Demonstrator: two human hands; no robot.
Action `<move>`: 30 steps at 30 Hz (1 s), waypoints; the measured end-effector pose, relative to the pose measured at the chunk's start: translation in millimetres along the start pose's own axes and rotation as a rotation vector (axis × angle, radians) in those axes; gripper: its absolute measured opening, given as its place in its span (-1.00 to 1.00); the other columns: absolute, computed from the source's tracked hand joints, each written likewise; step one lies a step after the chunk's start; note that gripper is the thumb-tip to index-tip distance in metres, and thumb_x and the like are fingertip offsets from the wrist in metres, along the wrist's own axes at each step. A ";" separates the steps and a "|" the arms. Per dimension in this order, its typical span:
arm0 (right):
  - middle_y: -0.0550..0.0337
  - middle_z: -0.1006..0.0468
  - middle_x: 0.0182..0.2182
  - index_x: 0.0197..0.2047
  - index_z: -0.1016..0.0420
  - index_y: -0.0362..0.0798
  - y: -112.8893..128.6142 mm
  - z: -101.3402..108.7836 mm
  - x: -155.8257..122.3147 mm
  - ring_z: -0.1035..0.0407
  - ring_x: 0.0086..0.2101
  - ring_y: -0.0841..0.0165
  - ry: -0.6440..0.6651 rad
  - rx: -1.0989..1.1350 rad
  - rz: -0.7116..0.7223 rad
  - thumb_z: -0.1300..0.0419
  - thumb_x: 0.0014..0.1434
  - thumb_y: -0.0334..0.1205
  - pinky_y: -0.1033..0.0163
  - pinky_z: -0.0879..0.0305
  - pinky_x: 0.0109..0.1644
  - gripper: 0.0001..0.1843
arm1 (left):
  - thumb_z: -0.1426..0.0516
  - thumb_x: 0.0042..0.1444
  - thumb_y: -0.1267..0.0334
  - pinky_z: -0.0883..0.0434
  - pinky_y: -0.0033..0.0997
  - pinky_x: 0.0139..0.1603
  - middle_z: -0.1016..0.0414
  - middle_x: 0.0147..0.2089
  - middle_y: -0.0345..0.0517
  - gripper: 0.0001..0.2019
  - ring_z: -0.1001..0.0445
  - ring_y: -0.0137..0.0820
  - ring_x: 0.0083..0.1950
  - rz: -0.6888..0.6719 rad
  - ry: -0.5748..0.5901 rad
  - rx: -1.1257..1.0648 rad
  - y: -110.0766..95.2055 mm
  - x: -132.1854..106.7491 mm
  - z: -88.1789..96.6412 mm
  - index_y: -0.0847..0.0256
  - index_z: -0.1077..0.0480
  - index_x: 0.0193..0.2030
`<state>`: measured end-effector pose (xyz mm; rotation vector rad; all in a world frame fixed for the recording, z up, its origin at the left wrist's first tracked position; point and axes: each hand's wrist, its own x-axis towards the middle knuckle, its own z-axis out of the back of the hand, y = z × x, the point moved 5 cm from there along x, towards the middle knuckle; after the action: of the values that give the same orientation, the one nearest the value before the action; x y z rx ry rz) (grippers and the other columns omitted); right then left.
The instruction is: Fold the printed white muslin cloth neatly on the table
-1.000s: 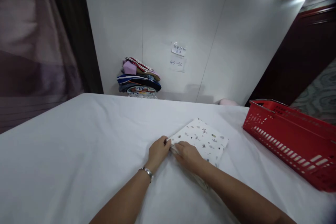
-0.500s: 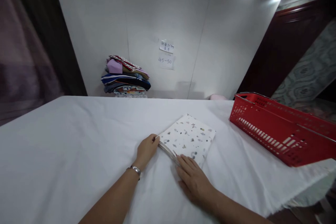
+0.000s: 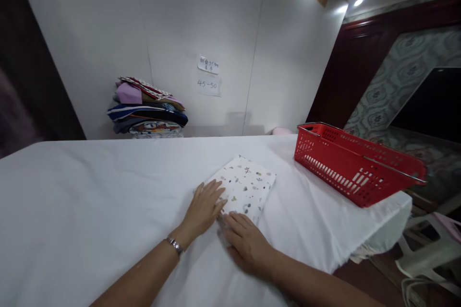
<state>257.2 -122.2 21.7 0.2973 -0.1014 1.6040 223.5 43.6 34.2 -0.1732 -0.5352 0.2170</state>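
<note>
A folded white cloth (image 3: 248, 183) with a small print of plants and shapes lies flat on the white-covered table (image 3: 108, 192). My left hand (image 3: 204, 206) rests palm down over its near left edge, with the fingers spread on the fabric. A metal bracelet (image 3: 175, 244) circles that wrist. My right hand (image 3: 248, 243) lies on the cloth's near corner, fingers stretched out and flat. Both palms hide part of the near edge.
A red plastic basket (image 3: 338, 165) stands on the table at the right. Behind the table's far edge, a stack of folded clothes (image 3: 147, 108) sits against the wall. Two paper notes (image 3: 209, 85) hang there. A white stool (image 3: 428, 244) is at the lower right.
My left hand has let go of the cloth's left edge and now lies spread on top. The right hand stays at the near corner. The view has turned to the right.
</note>
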 end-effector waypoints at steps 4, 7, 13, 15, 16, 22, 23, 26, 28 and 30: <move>-0.02 -0.08 0.25 0.12 -0.22 -0.10 -1.6 -1.7 -1.4 0.12 0.23 0.17 -0.024 0.015 0.019 -0.01 0.17 -0.25 -0.04 0.06 0.24 -0.57 | 0.11 0.22 0.03 0.12 -0.05 0.28 -0.24 0.22 -0.14 -0.60 -0.10 -0.26 0.28 -0.003 0.092 0.011 12.3 -6.5 -20.1 0.05 -0.27 0.12; -0.03 -0.07 0.25 0.12 -0.22 -0.10 -1.6 -1.9 -3.6 0.13 0.24 0.17 -0.052 0.032 0.047 0.00 0.17 -0.28 -0.04 0.05 0.24 -0.58 | 0.13 0.23 0.01 0.15 -0.07 0.28 -0.20 0.25 -0.16 -0.57 -0.07 -0.28 0.29 0.006 0.083 0.011 23.0 -11.1 -25.4 0.04 -0.22 0.16; 0.08 -0.15 0.22 0.16 -0.20 0.00 -22.7 9.7 -17.4 0.03 0.22 0.25 -0.044 0.171 0.084 -0.01 0.18 -0.27 0.01 0.04 0.26 -0.54 | 0.13 0.23 0.01 0.13 -0.07 0.27 -0.23 0.23 -0.17 -0.59 -0.08 -0.28 0.28 0.078 0.117 -0.061 19.5 -10.7 -17.2 0.04 -0.26 0.13; 0.08 -0.23 0.18 0.16 -0.22 0.05 -54.9 19.1 -25.6 -0.04 0.19 0.25 -0.204 0.253 -0.080 -0.01 0.20 -0.25 -0.03 0.03 0.25 -0.56 | 0.15 0.24 0.03 0.00 -0.12 0.23 -0.34 0.14 -0.19 -0.63 -0.19 -0.30 0.21 0.121 0.141 -0.114 19.5 -3.5 -9.8 0.02 -0.34 0.02; 0.06 -0.26 0.16 0.13 -0.27 0.06 -75.8 23.7 -31.2 -0.09 0.16 0.23 -0.312 0.307 -0.213 -0.02 0.19 -0.22 -0.04 -0.03 0.22 -0.59 | 0.15 0.24 0.05 -0.07 -0.17 0.18 -0.40 0.07 -0.19 -0.65 -0.26 -0.32 0.14 0.144 0.150 -0.138 21.0 1.9 -6.1 0.03 -0.38 -0.06; -0.11 -0.45 -0.07 0.21 -0.12 -0.10 -169.0 13.2 -61.2 -0.41 -0.14 0.14 -0.471 0.982 -1.127 -0.17 0.03 0.01 0.08 -0.44 -0.27 -0.28 | 0.05 0.15 0.09 -0.25 -0.33 -0.05 -0.42 -0.02 0.00 -0.67 -0.35 -0.25 0.01 0.441 0.235 -0.093 55.6 40.3 -6.4 0.21 -0.38 -0.10; -0.09 -0.48 -0.11 0.26 -0.02 -0.09 -171.8 11.8 -60.1 -0.43 -0.17 0.16 -0.455 1.076 -1.185 -0.20 0.01 0.00 0.10 -0.45 -0.29 -0.19 | 0.06 0.15 0.08 -0.26 -0.33 -0.07 -0.42 -0.02 0.03 -0.66 -0.37 -0.24 -0.01 0.500 0.290 -0.093 61.9 44.0 -12.1 0.23 -0.38 -0.10; 0.03 -0.53 -0.26 0.32 0.20 -0.04 -172.5 11.5 -46.1 -0.46 -0.29 0.24 -0.424 1.234 -1.196 -0.25 -0.02 -0.07 0.14 -0.43 -0.30 -0.04 | 0.12 0.17 0.07 -0.28 -0.35 -0.16 -0.44 -0.08 0.07 -0.63 -0.41 -0.25 -0.09 0.575 0.415 -0.112 71.8 49.6 -26.6 0.24 -0.40 -0.22; 0.12 -0.54 -0.35 0.33 0.25 -0.03 -174.4 11.1 -32.5 -0.46 -0.38 0.28 -0.429 1.252 -1.166 -0.28 -0.04 -0.11 0.15 -0.43 -0.33 0.01 | 0.15 0.18 0.09 -0.27 -0.36 -0.18 -0.46 -0.12 0.08 -0.63 -0.42 -0.26 -0.11 0.568 0.426 -0.112 71.5 48.2 -28.5 0.24 -0.39 -0.27; 0.15 -0.53 -0.37 0.33 0.25 -0.03 -180.7 9.6 -17.3 -0.44 -0.40 0.29 -0.438 1.226 -1.136 -0.30 -0.08 -0.17 0.18 -0.41 -0.34 0.04 | 0.16 0.19 0.10 -0.27 -0.36 -0.20 -0.48 -0.17 0.08 -0.63 -0.43 -0.25 -0.14 0.576 0.423 -0.114 67.6 38.9 -24.7 0.24 -0.38 -0.30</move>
<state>438.1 -130.5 5.4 1.3602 0.6431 0.2685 258.3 115.7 17.4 -0.4726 -0.0638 0.6931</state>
